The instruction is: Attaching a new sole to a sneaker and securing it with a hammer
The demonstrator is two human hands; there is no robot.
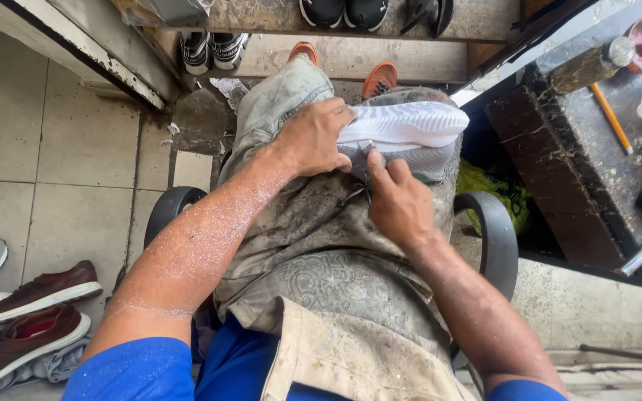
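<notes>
A grey fabric sneaker with a white ribbed rubber sole (410, 130) lies sideways on the lap; the left hand (313, 137) grips it, the right hand (399, 202) pinches something too small to identify.

Left hand (313, 139) clamped, right hand (397, 202) pinching.

One camera only, worn on the person's head; it looks steeply down over the lap (336, 245) (close in); tiled floor (53, 156) at the edges.
</notes>
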